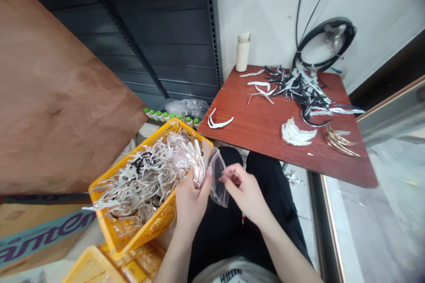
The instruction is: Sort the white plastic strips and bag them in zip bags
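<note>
My left hand [191, 196] is closed around a bundle of curved, shiny rose-gold strips [198, 166], just over the near right edge of a yellow basket [114, 241]. A clear plastic bag [217, 179] hangs open beside the bundle, its near side against my left thumb. The fingers of my right hand [241, 188] are pinched together at the bag's right edge. The basket is heaped with loose silvery, white and black curved strips [142, 181]. Whether the strips' lower ends reach into the bag I cannot tell.
To the right stands a red-brown table [252, 128] with a white bottle [243, 52], a pile of black and silver strips [303, 88], a white bundle [295, 132] and a gold bundle [340, 140]. Several green-capped bottles [166, 116] line the floor behind the basket. Another yellow basket [89, 267] sits below.
</note>
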Motion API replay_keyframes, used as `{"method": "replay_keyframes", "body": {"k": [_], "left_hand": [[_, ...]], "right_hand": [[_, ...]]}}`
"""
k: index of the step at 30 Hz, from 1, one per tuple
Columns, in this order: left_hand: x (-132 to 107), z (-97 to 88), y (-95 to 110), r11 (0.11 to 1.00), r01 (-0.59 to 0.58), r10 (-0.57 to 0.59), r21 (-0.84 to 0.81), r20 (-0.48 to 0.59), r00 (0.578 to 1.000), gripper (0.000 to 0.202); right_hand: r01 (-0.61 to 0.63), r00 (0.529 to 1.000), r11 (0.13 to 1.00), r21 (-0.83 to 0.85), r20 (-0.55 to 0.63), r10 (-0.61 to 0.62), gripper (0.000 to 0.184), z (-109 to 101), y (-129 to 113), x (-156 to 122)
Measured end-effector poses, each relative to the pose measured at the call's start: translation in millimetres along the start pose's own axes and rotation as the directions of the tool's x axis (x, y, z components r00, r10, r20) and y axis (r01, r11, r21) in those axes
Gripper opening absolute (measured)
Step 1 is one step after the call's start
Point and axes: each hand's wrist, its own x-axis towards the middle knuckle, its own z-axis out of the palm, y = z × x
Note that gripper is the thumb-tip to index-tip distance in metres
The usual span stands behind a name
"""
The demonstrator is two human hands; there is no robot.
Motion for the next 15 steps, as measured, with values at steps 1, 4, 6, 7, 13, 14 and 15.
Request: {"method": "replay_keyframes", "body": {"k": [1,4,6,7,13,14,15], "left_hand": [[0,-0.4,-1,1.000,-0.005,0.005,0.024,-0.023,1.000,0.021],[-1,0.2,-4,1.000,-0.002,0.005,0.027,-0.082,0.997,0.023],[-1,1.8,-3,1.000,0.010,-0.007,0.030,-0.102,0.995,0.022],[-2,2.9,-3,0.999,0.019,-0.015,0.035,-0.107,0.994,0.023],[-4,11.9,0,1.000,0.009,-0.009,-0.022,-0.009,1.000,0.024],[-5,13.2,0,0.999,0.010,-0.009,-0.048,0.017,1.000,0.023],[-6,14.0,0,0.997,0.015,-0.012,-0.075,0.040,0.999,0.022]], "right_hand": [[-0.003,0.999,1.000,-0.028,0.038,0.004,0.005,-1,1,0],[-0.021,0.989,0.999,0.034,0.144,0.016,0.004,1,3,-2],[-0.030,0.997,0.991,0.129,0.079,0.020,0.006,6,4,-2],[-0.021,1.000,0.985,0.170,-0.003,0.022,0.009,8,5,-2],[0.105,0.914,0.970,0.218,-0.406,-0.008,0.016,11,7,0],[0.108,0.903,0.973,0.202,-0.430,-0.011,0.017,10,8,0],[0.107,0.892,0.978,0.177,-0.453,-0.016,0.018,9,8,1]]}}
